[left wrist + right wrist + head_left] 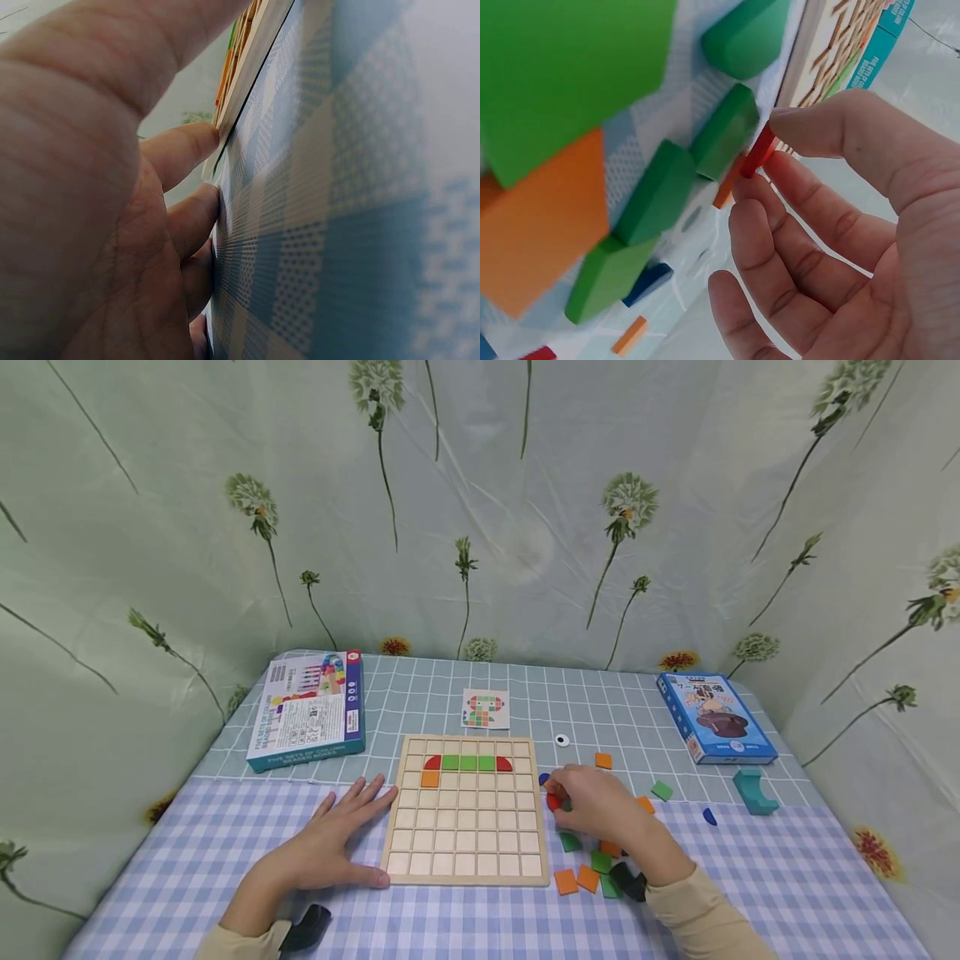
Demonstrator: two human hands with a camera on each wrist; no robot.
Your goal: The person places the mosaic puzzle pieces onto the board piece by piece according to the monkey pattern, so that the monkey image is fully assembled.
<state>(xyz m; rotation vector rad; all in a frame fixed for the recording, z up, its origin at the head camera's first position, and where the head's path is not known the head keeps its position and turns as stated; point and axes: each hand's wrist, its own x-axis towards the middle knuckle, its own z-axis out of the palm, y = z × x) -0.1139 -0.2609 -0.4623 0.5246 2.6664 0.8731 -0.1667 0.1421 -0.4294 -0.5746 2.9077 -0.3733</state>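
My left hand (330, 843) lies on the checked cloth with its fingers spread; the index fingertip and the thumb touch the left edge of a wooden grid board (465, 841). In the board's upper part sits a row of green square tiles (468, 763) with a red quarter-round tile (432, 763) at each end. An orange square tile (430, 779) lies under the left one. Right of the board, my right hand (600, 797) pinches a red tile (759, 150) between thumb and fingertips. That tile appears edge-on in the right wrist view, so its outline is unclear.
Loose green and orange tiles (588, 878) lie around the right hand, with a blue piece (709, 817) farther right. Behind the board are a pattern card (485, 708) and an eye disc (562, 740). Boxes (306, 710) stand at both back corners; a teal curved block (754, 792) lies right.
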